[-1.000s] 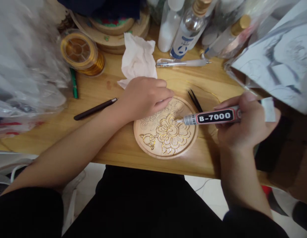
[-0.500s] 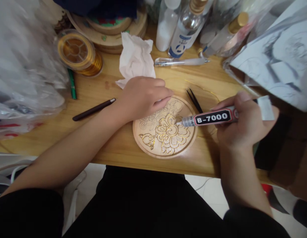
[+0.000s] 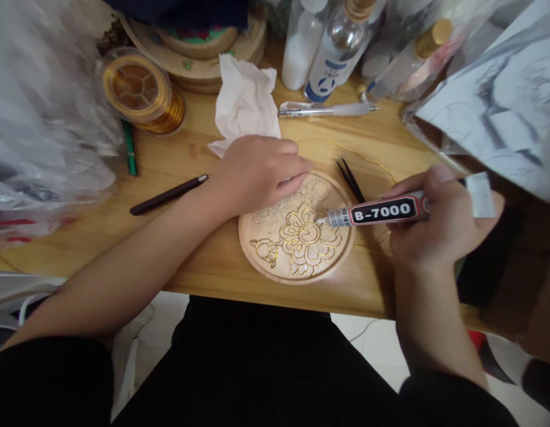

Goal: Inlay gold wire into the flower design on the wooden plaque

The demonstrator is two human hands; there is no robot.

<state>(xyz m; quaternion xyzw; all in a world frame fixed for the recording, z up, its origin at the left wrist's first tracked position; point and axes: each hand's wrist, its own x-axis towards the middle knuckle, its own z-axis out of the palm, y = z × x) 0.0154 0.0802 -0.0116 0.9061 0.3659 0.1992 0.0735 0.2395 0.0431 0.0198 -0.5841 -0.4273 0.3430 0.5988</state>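
Observation:
A round wooden plaque [image 3: 275,274] lies near the table's front edge. On its face is a flower drawn in lines, partly outlined in raised gold wire. My left hand [image 3: 261,175] rests over the plaque's upper left rim with its fingers bent together, steadying it; its fingertips are partly hidden. In my right hand [image 3: 439,219] is a tube of B-7000 glue [image 3: 381,212], gripped on a slant, its narrow nozzle pointing left at the gold flower's upper right petals. Black tweezers [image 3: 350,179] lie just beyond the tube.
Behind the plaque are a crumpled tissue [image 3: 246,101], a clear pen [image 3: 328,110] and several bottles [image 3: 331,59]. A spool of gold wire [image 3: 144,92] and a dark pen-like stick [image 3: 168,194] are at left. Plastic bags [image 3: 48,107] crowd the left side; printed sheets [image 3: 510,101] lie right.
The view has shifted very slightly. Both hands, the glue tube and the plaque keep nearly the same places.

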